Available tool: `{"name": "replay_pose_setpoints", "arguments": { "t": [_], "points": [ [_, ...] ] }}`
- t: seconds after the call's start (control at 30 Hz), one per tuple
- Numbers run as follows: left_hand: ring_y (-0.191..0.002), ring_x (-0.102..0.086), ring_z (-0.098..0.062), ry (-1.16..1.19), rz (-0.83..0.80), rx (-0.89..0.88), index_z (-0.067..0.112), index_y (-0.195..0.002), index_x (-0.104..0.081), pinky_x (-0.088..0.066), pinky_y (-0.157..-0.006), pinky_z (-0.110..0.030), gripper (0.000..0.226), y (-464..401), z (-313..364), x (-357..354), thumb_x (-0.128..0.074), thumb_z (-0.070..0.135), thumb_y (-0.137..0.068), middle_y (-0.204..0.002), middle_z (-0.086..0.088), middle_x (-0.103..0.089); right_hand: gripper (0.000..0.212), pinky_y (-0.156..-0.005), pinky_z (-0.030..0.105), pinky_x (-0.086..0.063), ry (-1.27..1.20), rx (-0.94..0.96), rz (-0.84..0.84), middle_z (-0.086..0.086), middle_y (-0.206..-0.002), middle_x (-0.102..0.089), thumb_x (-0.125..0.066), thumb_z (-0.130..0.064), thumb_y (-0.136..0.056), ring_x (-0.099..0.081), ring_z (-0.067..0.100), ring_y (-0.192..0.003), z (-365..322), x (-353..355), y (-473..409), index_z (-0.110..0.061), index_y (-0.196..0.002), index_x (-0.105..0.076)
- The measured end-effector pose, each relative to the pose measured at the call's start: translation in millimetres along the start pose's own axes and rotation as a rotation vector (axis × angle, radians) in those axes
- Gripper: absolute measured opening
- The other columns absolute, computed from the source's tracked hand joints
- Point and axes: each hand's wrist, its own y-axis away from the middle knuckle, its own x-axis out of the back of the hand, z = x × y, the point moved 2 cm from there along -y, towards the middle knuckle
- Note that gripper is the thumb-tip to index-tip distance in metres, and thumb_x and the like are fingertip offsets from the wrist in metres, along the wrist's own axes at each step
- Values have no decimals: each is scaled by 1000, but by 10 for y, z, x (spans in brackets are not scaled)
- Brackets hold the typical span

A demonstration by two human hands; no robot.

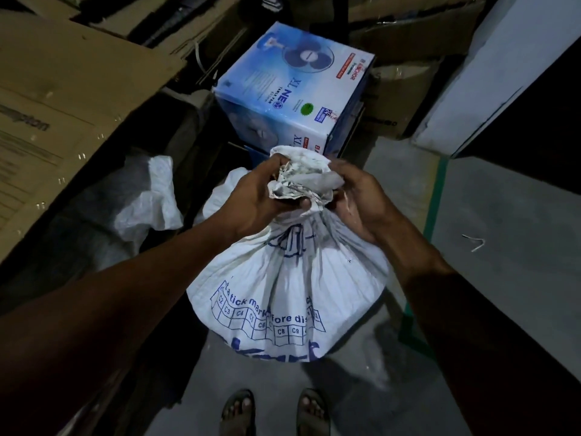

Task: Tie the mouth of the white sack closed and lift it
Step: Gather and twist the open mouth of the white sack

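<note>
The white sack (292,287), woven and printed in blue, stands on the grey floor just ahead of my feet. Its mouth (301,177) is gathered into a crumpled bunch above a tight neck. My left hand (254,196) grips the bunch from the left, fingers curled round the fabric. My right hand (355,196) holds the neck from the right, and a thin white string shows by its fingers. Whether a knot is there I cannot tell.
A blue fan box (292,89) stands right behind the sack. Flattened brown cardboard (63,105) leans at the left, with another white sack (151,196) below it. A pale wall panel (503,73) rises at the right. A green floor line (434,196) runs past a string scrap (474,243).
</note>
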Motion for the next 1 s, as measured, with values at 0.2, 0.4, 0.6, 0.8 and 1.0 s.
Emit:
{"name": "replay_pose_setpoints", "arguments": {
  "t": [0.2, 0.4, 0.6, 0.8, 1.0],
  "points": [
    [-105, -73, -14, -131, 171, 29, 38, -143, -48, -59, -98, -42, 93, -19, 126, 67, -95, 53, -65, -118, 11, -73, 69, -98, 29, -53, 328, 214, 92, -5, -127, -71, -65, -13, -89, -68, 6, -111, 530, -44, 252, -11, -152, -37],
    [-113, -71, -27, -435, 366, 184, 18, -126, -55, -59, -92, -42, 93, 18, 312, -8, -90, 71, -59, -120, -4, -75, 137, -125, 39, -31, 760, 218, 184, 7, -166, -28, -93, -39, -70, -32, 20, -152, 990, -361, -17, -17, -161, 6],
    [-112, -70, -24, -527, 299, 226, 16, -126, -56, -53, -84, -31, 94, 6, 424, -4, -88, 75, -60, -124, -4, -73, 48, -101, 41, -57, 636, 398, 432, 24, -140, -59, -56, -12, -105, -63, 34, -118, 866, -469, -154, 7, -147, -44],
    [-100, -76, -16, -230, -46, 149, 19, -116, -70, -59, -99, -48, 51, 37, 354, 355, -87, 50, -78, -107, -1, -80, 44, -85, 23, -59, 373, 272, 255, 16, -118, -73, -68, 15, -87, -72, 4, -87, 772, -235, -394, 1, -128, -66],
    [-137, -55, -27, -782, -108, -439, 19, -152, -52, -54, -105, -46, 70, 138, 278, 683, -81, 27, -89, -158, -11, -43, 54, -104, 46, -55, 370, 94, 17, 12, -120, -73, -78, 5, -60, -70, 28, -111, 608, -70, -555, -16, -109, -74]
  ]
}}
